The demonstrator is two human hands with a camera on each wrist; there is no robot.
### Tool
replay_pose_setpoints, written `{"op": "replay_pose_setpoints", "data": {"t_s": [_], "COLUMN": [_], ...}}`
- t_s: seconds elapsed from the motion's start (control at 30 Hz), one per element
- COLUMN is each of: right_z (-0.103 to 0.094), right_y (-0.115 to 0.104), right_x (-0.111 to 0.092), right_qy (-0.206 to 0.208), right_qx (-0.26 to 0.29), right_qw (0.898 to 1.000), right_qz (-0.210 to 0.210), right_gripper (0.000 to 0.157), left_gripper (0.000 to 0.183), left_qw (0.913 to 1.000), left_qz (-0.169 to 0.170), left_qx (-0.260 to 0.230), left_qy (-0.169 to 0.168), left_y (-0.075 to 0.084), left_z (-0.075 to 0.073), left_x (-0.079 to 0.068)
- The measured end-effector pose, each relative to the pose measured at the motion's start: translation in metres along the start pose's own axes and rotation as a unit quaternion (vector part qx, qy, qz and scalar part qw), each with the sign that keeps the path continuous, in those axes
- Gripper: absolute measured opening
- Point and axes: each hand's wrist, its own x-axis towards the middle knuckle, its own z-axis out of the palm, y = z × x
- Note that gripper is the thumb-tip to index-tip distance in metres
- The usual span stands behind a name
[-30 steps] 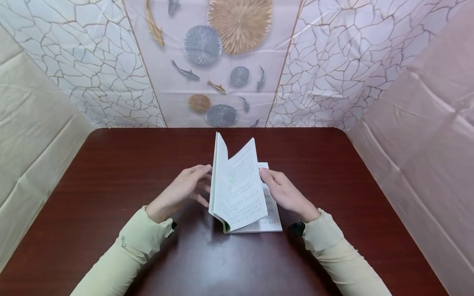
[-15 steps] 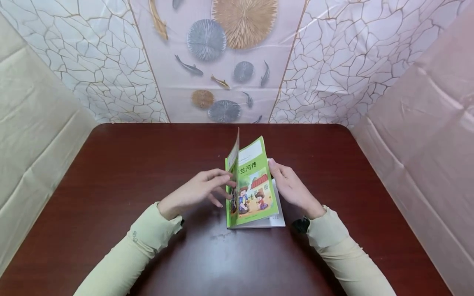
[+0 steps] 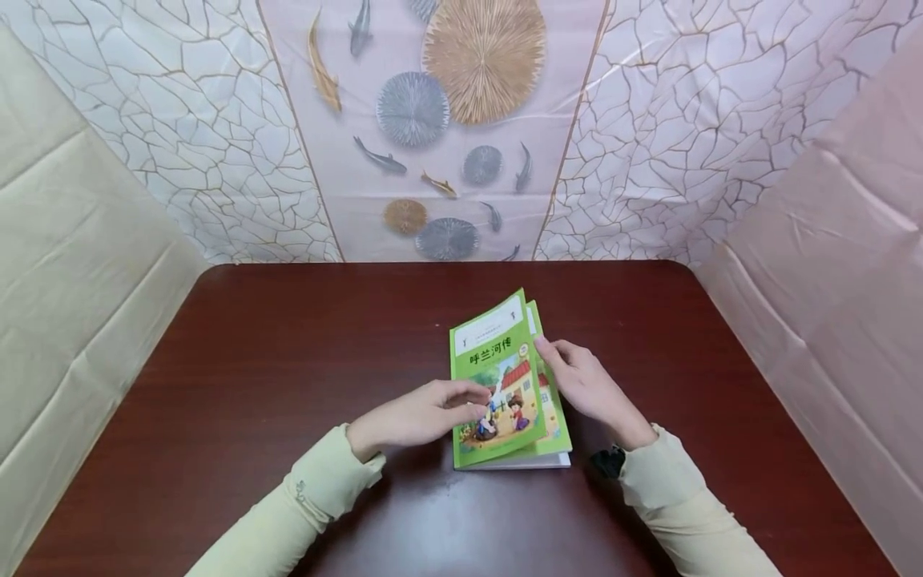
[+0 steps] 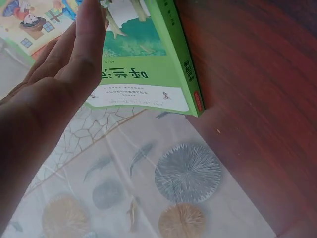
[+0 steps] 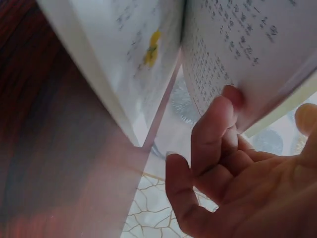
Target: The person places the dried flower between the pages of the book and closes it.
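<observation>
A green-covered book with an illustrated front and Chinese title lies right of the table's middle. Its front cover slants up over a second green illustrated layer. My left hand reaches over the cover's lower left, fingers fairly straight; in the left wrist view the hand is in front of the cover. At the right edge, my right hand holds the lifted part by thumb and fingers. From the right wrist, curled fingers touch the inner side of printed pages, parted from the lower pages.
The dark red wooden table extends around the book. A patterned cloth hangs behind it, with pale cloth walls on both sides. A dark band is at the right wrist.
The raised pages have come down from the left, bringing the green front cover into view facing up. My left hand has moved right onto the cover; my right hand stays at the right edge.
</observation>
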Motion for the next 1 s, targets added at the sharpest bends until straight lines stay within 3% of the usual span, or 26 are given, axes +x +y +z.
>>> {"op": "replay_pose_setpoints", "data": {"t_s": [0.33, 0.57, 0.77, 1.0], "right_z": [-0.001, 0.001, 0.003, 0.005], "right_y": [0.011, 0.022, 0.028, 0.028], "right_x": [0.004, -0.001, -0.005, 0.000], "right_qy": [-0.001, 0.003, 0.004, -0.010], "right_qx": [-0.040, 0.004, 0.005, -0.071], "right_qw": [0.999, 0.999, 0.999, 0.996], "right_qz": [0.018, 0.042, 0.046, 0.047], "right_gripper": [0.067, 0.075, 0.078, 0.058], "left_gripper": [0.039, 0.038, 0.041, 0.046], "left_qw": [0.9999, 0.9998, 0.9989, 0.9976], "left_qz": [-0.013, -0.015, -0.034, -0.032], "left_qx": [0.006, 0.011, 0.032, 0.060], "left_qy": [-0.001, -0.001, -0.004, -0.009], "left_y": [0.001, -0.005, -0.007, -0.008], "left_z": [0.001, 0.009, 0.021, 0.024], "left_x": [0.000, 0.003, 0.002, 0.003]}}
